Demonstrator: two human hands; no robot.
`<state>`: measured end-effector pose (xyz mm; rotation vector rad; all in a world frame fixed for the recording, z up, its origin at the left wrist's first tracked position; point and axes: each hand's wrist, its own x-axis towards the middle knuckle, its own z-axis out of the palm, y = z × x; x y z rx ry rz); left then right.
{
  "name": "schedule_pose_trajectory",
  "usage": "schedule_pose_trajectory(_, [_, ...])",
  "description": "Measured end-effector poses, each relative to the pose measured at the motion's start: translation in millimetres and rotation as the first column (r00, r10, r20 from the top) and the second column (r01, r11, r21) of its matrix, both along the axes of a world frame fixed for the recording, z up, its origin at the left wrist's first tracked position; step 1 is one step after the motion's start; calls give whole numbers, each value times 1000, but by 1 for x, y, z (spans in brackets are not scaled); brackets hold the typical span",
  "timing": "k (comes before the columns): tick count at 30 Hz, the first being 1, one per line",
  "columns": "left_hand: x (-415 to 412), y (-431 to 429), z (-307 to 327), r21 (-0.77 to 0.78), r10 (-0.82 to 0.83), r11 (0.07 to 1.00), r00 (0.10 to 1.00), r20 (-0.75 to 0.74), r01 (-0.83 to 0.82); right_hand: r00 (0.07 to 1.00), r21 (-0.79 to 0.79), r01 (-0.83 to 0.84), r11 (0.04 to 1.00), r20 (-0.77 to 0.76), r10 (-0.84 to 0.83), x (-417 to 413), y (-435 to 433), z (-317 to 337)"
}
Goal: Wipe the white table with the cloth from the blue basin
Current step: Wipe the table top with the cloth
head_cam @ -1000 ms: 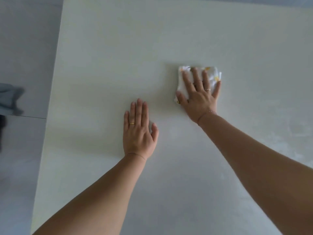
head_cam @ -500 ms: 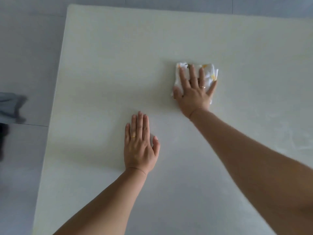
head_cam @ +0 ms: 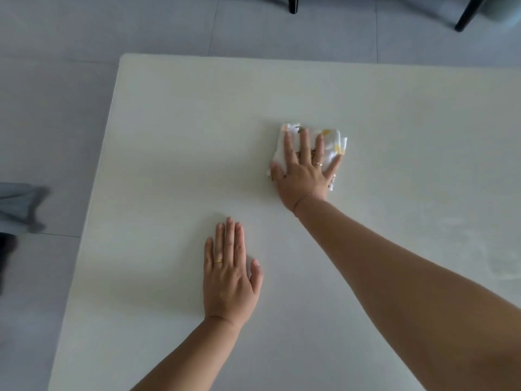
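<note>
- Pressing down, in the head view: my right grip (head_cam: 304,176) lies flat, fingers straight, on the folded cloth (head_cam: 334,145) mid-counter (head_cam: 169,131)
- My left grip (head_cam: 229,277) rests flat and empty on the counter nearer me, bracing
- I'd use even palm pressure and overlapping strokes so the cloth does not bunch

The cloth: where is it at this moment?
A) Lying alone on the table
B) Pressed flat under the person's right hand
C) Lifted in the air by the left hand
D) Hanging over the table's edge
B: the right hand lies with straight, spread fingers on the cloth, pressing it onto the white table, while the left hand rests flat on bare tabletop.
</note>
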<state>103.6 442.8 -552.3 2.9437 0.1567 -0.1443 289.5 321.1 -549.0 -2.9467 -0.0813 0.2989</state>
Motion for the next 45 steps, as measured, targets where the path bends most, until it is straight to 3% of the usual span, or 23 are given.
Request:
schedule_pose_trajectory(2, [3, -5, 4, -14, 29, 999, 1000, 0, -29, 972, 14, -234, 972, -5, 234, -18, 22, 0])
schedule_pose_trajectory(5, [22, -21, 13, -61, -8, 998, 1000, 25, 9, 825, -43, -565, 824, 9, 566, -2, 0, 4])
schedule_pose_trajectory(7, [47, -29, 15, -75, -71, 994, 994, 78, 77, 859, -63, -509, 858, 26, 511, 23, -29, 1])
schedule_pose_trajectory(9, [76, -30, 13, -67, -101, 992, 990, 98, 108, 974, -42, -226, 973, 8, 226, 47, -56, 2])
schedule_pose_trajectory(11, [98, -26, 7, -44, -106, 993, 992, 64, 109, 998, -17, 58, 998, -20, -58, 57, -56, 2])
schedule_pose_trajectory(12, [104, -24, 3, -36, -105, 994, 994, 39, 106, 992, -5, 121, 993, -28, -121, 56, -43, 3])
schedule_pose_trajectory(13, [107, -23, -1, -31, -99, 994, 995, 25, 100, 993, 11, 113, 994, -32, -112, 51, -27, 3])
schedule_pose_trajectory(15, [107, -23, -5, -22, -83, 996, 996, 25, 84, 995, 39, -98, 994, -9, 98, 35, 8, 1])
schedule_pose_trajectory(17, [107, -23, -6, -21, -70, 997, 997, 30, 70, 936, 38, -352, 935, 2, 352, 29, 18, 2])
schedule_pose_trajectory(19, [106, -23, -5, -23, -70, 997, 997, 39, 71, 868, -2, -496, 868, 11, 496, 50, 0, 3])
schedule_pose_trajectory(21, [106, -22, -6, -26, -79, 996, 996, 43, 80, 895, -31, -445, 895, 7, 445, 75, -25, 0])
schedule_pose_trajectory(24, [107, -22, -7, -18, -76, 997, 996, 44, 77, 997, -5, -80, 997, -21, 80, 101, -30, -1])
schedule_pose_trajectory(26, [107, -23, -6, -20, -73, 997, 997, 38, 73, 1000, 12, 4, 1000, -24, -4, 94, -2, 2])
schedule_pose_trajectory(28, [107, -23, -4, -29, -66, 997, 997, 40, 67, 981, 39, -193, 980, -17, 193, 74, 25, 2])
schedule_pose_trajectory(30, [107, -24, -3, -30, -62, 998, 997, 36, 63, 883, 26, -469, 883, -17, 470, 57, 32, 2])
schedule_pose_trajectory(32, [107, -23, -3, -25, -64, 998, 997, 30, 65, 821, 1, -570, 821, 7, 570, 72, 18, 1])
schedule_pose_trajectory(34, [108, -23, -4, -19, -69, 997, 997, 33, 69, 871, -27, -489, 872, 39, 489, 98, -1, -3])
schedule_pose_trajectory(37, [108, -23, -5, -18, -66, 998, 997, 38, 67, 982, -7, -188, 982, 14, 188, 131, -10, -5])
schedule_pose_trajectory(40, [107, -23, -6, -16, -62, 998, 997, 35, 63, 999, 0, -30, 1000, -16, 30, 125, 24, -3])
schedule_pose_trajectory(42, [107, -23, -6, -17, -56, 998, 998, 34, 57, 987, -3, -163, 987, -14, 162, 108, 44, -2])
schedule_pose_trajectory(45, [107, -23, -5, -24, -60, 998, 997, 39, 61, 872, -53, -489, 870, -1, 490, 113, 30, 2])
